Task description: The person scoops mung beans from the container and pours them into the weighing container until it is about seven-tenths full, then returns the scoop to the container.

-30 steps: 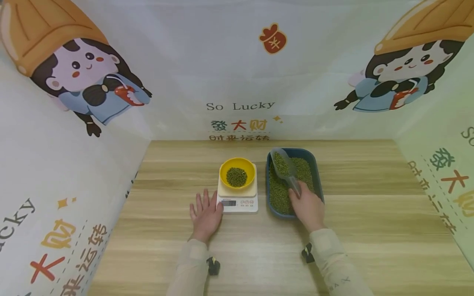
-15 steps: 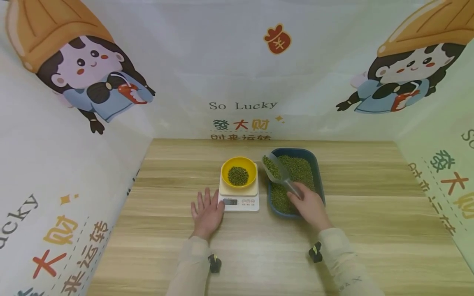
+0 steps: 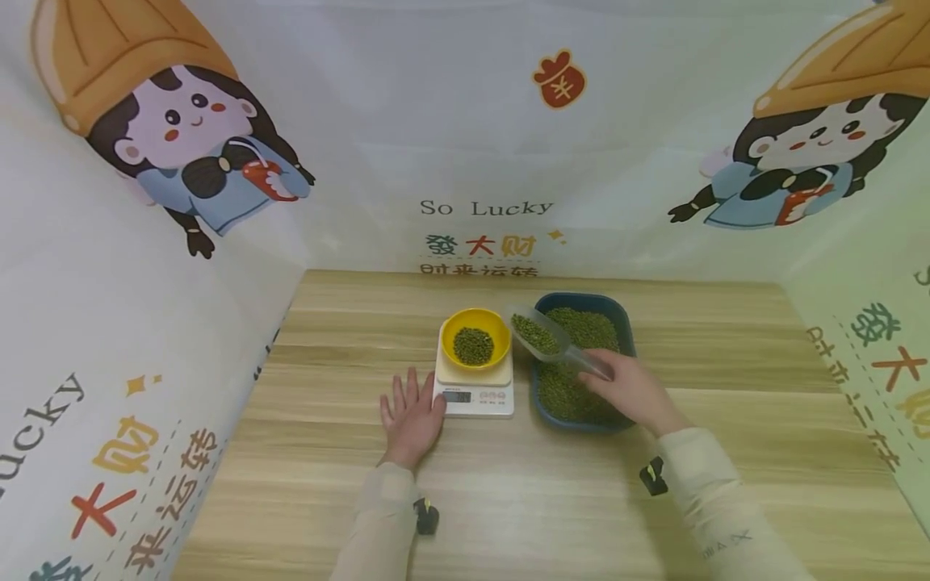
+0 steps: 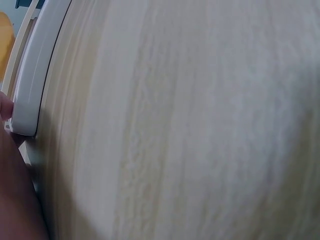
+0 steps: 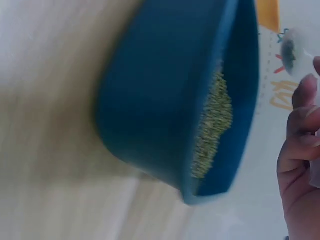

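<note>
My right hand (image 3: pixel 639 393) grips the handle of a clear scoop (image 3: pixel 576 355) loaded with green mung beans. The scoop's tip is right beside the rim of a yellow bowl (image 3: pixel 497 323), over the gap between bowl and bin. In the bowl lies a small heap of mung beans (image 3: pixel 473 346). The bowl stands on a white kitchen scale (image 3: pixel 475 407), whose display digits are too small to read. Spread flat on the table, my left hand (image 3: pixel 414 421) has its thumb at the scale's lower left corner. In the right wrist view, curled fingers (image 5: pixel 300 117) show above the bin.
A dark blue bin (image 3: pixel 630 323) of mung beans stands right of the scale, under my right hand. The wood-grain table (image 3: pixel 349 339) ends at a printed cloth backdrop (image 3: pixel 639 145) at the back and both sides.
The loaded scoop has moved left from above the bin to the bowl's edge, its handle swinging to the right. My left hand stays by the scale. The head view has shifted slightly.
</note>
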`<state>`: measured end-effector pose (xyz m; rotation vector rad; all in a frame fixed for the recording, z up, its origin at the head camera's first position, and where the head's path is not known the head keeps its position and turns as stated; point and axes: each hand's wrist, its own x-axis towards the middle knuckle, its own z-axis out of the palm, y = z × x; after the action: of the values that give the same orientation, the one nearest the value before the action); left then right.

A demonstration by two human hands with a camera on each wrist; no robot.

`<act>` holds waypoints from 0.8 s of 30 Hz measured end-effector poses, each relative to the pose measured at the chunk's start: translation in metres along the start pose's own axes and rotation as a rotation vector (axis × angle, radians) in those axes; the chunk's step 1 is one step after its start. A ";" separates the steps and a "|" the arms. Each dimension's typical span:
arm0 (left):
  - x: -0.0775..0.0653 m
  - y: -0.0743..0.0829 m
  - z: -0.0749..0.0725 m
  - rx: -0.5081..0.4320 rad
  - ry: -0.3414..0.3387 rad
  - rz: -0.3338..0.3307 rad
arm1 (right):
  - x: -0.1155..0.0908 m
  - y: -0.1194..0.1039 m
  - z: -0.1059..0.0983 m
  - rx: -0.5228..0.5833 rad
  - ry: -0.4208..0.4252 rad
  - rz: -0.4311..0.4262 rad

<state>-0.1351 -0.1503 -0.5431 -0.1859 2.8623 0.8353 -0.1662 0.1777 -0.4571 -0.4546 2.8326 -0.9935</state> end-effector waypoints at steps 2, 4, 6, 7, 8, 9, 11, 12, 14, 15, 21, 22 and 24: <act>0.000 0.001 0.000 0.004 0.000 -0.001 | 0.001 -0.004 -0.008 -0.026 -0.023 -0.007; 0.000 0.001 0.001 0.007 0.004 -0.003 | 0.002 -0.007 -0.014 -0.045 -0.044 -0.015; 0.000 0.001 0.001 0.005 0.008 0.001 | 0.004 -0.009 -0.020 -0.055 -0.067 -0.021; 0.000 0.001 0.001 0.006 0.008 -0.003 | 0.005 -0.011 -0.022 -0.066 -0.078 -0.027; -0.001 0.000 0.001 0.005 0.010 -0.001 | 0.006 -0.013 -0.025 -0.079 -0.090 -0.035; -0.001 0.000 0.001 0.004 0.012 0.000 | 0.007 -0.015 -0.028 -0.090 -0.099 -0.043; -0.001 0.000 0.001 0.005 0.014 0.004 | 0.009 -0.019 -0.033 -0.129 -0.111 -0.063; -0.001 0.000 0.001 0.005 0.013 0.005 | 0.010 -0.020 -0.035 -0.152 -0.114 -0.074; -0.001 0.000 0.001 0.007 0.012 0.007 | 0.011 -0.024 -0.040 -0.202 -0.111 -0.091; -0.001 0.000 0.001 0.009 0.010 0.006 | 0.012 -0.026 -0.042 -0.226 -0.107 -0.097; 0.000 0.000 0.001 -0.004 0.008 0.005 | 0.018 -0.038 -0.052 -0.341 -0.097 -0.137; 0.000 0.000 0.001 -0.003 0.008 0.005 | 0.019 -0.040 -0.052 -0.353 -0.099 -0.142; 0.000 -0.001 0.002 0.000 0.009 0.007 | 0.021 -0.043 -0.053 -0.369 -0.101 -0.148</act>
<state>-0.1351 -0.1498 -0.5451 -0.1804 2.8730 0.8383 -0.1862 0.1707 -0.3885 -0.7358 2.9235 -0.4445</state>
